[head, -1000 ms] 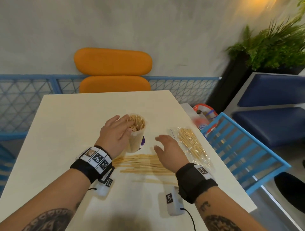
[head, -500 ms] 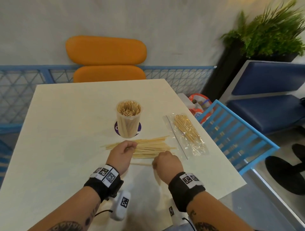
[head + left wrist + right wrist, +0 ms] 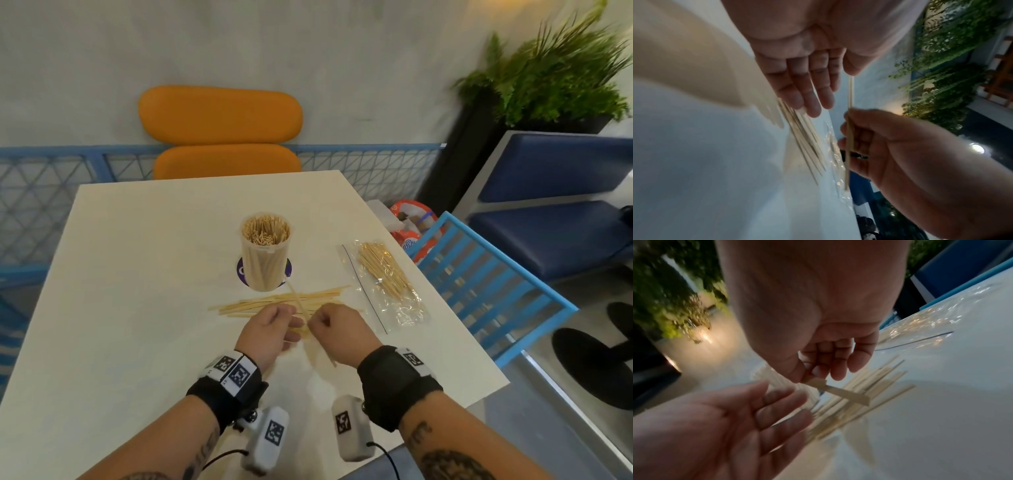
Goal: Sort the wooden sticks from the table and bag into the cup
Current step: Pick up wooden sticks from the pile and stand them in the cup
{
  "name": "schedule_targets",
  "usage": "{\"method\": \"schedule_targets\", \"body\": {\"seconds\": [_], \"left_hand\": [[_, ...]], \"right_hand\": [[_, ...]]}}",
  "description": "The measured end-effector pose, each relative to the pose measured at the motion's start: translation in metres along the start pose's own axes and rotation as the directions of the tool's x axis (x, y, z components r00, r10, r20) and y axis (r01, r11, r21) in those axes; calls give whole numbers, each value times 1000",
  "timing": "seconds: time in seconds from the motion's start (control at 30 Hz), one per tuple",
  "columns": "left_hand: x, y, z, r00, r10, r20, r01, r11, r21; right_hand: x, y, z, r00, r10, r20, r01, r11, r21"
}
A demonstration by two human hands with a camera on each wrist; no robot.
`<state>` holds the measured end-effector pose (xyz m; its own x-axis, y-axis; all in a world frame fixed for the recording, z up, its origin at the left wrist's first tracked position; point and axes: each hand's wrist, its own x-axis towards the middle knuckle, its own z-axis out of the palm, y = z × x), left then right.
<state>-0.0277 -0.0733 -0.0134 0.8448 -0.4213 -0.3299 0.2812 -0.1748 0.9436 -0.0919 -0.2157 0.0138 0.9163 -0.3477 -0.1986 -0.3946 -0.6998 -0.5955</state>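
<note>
Two hands over a heap of wooden sticks on a cream desk.

From the left: the left hand (image 3: 270,330) hovers palm-down with relaxed, nearly straight fingers (image 3: 807,91), grasping nothing; beneath it lies one loose pile of sticks (image 3: 274,303), thin, flat and pale, too many and too overlapped to count. Behind stands one clear round cup (image 3: 265,255), packed with upright sticks, on a purple disc. The right hand (image 3: 337,330) pinches one slim stick (image 3: 297,301) between thumb and forefinger, its far end angled toward the cup. Farther right lies one crinkled transparent bag (image 3: 387,284), flat on the smooth desk (image 3: 137,274), holding a bundle of darker, rounder skewers.
</note>
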Motion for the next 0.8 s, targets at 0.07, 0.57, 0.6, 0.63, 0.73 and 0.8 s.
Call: {"method": "schedule_targets", "body": {"seconds": [0.07,0.57,0.6,0.63,0.73,0.8], "left_hand": [[-2,4,7,999,-12,47,15,997,-72],[18,-4,-19,937,-334,-104,221,794,-566],[18,-6,-20,933,-343,-105,228,793,-564],[18,-8,-20,931,-350,-106,235,793,-562],[17,-12,-21,926,-357,-119,240,803,-545],[16,-13,-22,930,-343,-129,227,817,-530]], "right_hand": [[0,-9,0,1000,-16,1,16,998,53],[38,22,22,983,-126,133,179,808,-561],[39,23,25,982,-143,121,187,793,-580],[39,25,27,982,-154,108,188,787,-587],[38,27,31,980,-180,84,196,795,-575],[37,28,31,977,-196,80,207,798,-566]]}}
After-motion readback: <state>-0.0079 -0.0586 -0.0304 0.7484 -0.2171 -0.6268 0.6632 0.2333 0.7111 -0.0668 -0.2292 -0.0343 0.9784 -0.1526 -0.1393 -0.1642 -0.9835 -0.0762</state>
